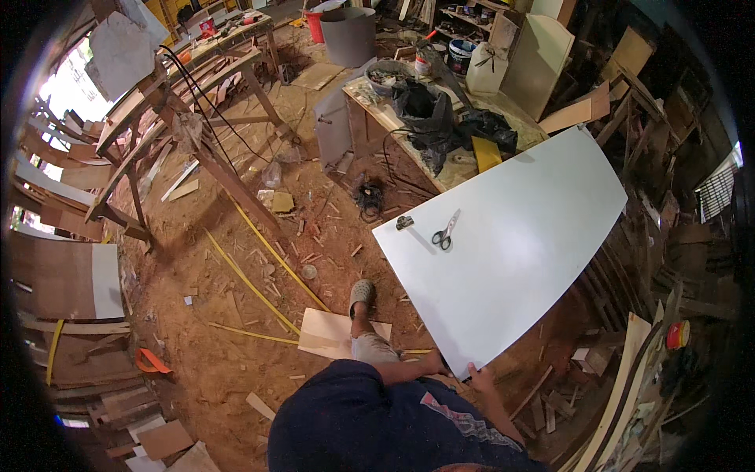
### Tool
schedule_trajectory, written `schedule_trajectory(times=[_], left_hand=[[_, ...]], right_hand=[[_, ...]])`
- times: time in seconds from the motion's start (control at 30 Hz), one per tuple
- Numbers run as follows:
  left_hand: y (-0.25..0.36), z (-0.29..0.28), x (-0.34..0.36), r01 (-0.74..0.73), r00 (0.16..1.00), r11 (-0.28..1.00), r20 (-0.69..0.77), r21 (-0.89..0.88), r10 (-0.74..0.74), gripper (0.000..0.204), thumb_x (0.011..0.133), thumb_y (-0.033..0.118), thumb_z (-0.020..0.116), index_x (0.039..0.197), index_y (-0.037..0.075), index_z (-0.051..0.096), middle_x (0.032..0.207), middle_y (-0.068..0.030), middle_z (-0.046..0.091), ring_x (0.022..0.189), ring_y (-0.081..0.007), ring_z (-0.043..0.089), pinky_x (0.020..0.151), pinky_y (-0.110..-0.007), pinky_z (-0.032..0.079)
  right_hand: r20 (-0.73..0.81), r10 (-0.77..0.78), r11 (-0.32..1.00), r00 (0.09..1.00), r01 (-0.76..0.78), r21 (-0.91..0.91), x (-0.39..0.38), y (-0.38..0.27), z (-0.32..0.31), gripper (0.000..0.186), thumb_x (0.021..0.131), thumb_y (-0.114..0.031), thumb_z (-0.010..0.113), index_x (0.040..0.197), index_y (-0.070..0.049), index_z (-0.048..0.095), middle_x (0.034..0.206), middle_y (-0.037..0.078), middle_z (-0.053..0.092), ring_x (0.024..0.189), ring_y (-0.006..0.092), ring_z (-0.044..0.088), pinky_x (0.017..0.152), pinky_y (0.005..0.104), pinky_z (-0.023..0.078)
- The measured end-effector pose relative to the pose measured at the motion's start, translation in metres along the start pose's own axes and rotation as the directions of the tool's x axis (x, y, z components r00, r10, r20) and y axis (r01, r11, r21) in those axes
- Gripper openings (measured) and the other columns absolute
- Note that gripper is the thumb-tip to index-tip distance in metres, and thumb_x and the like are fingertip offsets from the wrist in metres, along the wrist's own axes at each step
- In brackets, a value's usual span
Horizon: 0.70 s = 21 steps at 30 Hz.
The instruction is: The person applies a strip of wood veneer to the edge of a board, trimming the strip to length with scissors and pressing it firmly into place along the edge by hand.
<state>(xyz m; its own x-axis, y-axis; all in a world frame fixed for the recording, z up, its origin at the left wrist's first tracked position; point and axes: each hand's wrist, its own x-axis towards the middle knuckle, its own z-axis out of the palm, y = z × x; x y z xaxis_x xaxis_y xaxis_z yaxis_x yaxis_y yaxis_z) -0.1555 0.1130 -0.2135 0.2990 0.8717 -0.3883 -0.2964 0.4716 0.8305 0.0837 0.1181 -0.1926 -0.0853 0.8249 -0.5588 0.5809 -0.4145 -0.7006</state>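
A large white board (511, 236), curved along its far right edge, slants across the work surface in front of me. At its near corner, my right hand (483, 381) is closed on the board, thumb on top and fingers underneath. My left hand (432, 363) is closed at the adjoining edge beside a small dark patch; what its fingers hold is too small to make out. Scissors (446, 231) with dark handles lie on the board's left part, blades pointing away. Near them sits a small dark metallic object (405, 223), whose kind I cannot tell.
Beyond the board, a wooden table (460, 169) carries black plastic bags (425, 106) and a yellow piece (486, 154). Wooden trestles (228, 169) stand at left. Yellow strips (252, 271), a wooden panel (314, 334) and scraps lie on the dirt floor. Timber strips (625, 393) lean at right.
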Motion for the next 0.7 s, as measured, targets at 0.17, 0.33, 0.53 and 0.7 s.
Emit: schedule_trajectory(times=[0.17, 0.33, 0.53, 0.7], left_hand=[[-0.007, -0.006, 0.006, -0.063, 0.995, 0.996, -0.068, 0.059, 0.067, 0.064, 0.07, -0.002, 0.094, 0.128, 0.004, 0.068, 0.109, -0.013, 0.077, 0.09, -0.0207, 0.074, 0.067, -0.037, 0.06], [-0.002, -0.039, 0.0, -0.16, 0.979, 0.958, -0.09, 0.237, 0.185, 0.051, 0.067, 0.001, 0.096, 0.115, 0.002, 0.077, 0.105, -0.0139, 0.081, 0.096, -0.0195, 0.076, 0.071, -0.037, 0.062], [0.004, -0.091, 0.005, -0.183, 0.962, 0.882, -0.107, 0.435, 0.252, 0.035, 0.073, 0.016, 0.095, 0.099, -0.002, 0.079, 0.09, -0.0114, 0.081, 0.08, -0.018, 0.075, 0.072, -0.034, 0.059], [0.091, -0.14, -0.004, -0.018, 0.964, 0.929, -0.239, 0.369, 0.114, 0.029, 0.084, 0.019, 0.091, 0.095, -0.005, 0.078, 0.086, -0.0114, 0.078, 0.076, -0.0181, 0.071, 0.07, -0.035, 0.057]], right_hand=[[0.002, -0.151, 0.987, 0.989, 0.151, 0.047, -0.005, -0.006, -0.002, 0.062, 0.102, -0.05, 0.069, 0.13, 0.005, 0.067, 0.116, 0.018, 0.073, 0.105, 0.0295, 0.069, 0.09, 0.0444, 0.054], [-0.088, -0.059, 0.997, 0.994, 0.063, 0.046, -0.011, -0.003, 0.011, 0.061, 0.102, -0.049, 0.07, 0.129, 0.006, 0.066, 0.117, 0.018, 0.072, 0.103, 0.0286, 0.068, 0.087, 0.0451, 0.055], [-0.007, 0.041, 0.984, 0.999, -0.039, 0.172, 0.005, 0.027, 0.011, 0.071, 0.098, -0.057, 0.071, 0.13, 0.006, 0.062, 0.116, 0.016, 0.072, 0.111, 0.03, 0.067, 0.094, 0.0476, 0.053], [0.005, 0.021, 0.963, 1.0, -0.022, 0.27, -0.01, 0.002, 0.007, 0.053, 0.104, -0.043, 0.07, 0.125, 0.005, 0.064, 0.113, 0.014, 0.07, 0.097, 0.0222, 0.066, 0.081, 0.042, 0.054]])
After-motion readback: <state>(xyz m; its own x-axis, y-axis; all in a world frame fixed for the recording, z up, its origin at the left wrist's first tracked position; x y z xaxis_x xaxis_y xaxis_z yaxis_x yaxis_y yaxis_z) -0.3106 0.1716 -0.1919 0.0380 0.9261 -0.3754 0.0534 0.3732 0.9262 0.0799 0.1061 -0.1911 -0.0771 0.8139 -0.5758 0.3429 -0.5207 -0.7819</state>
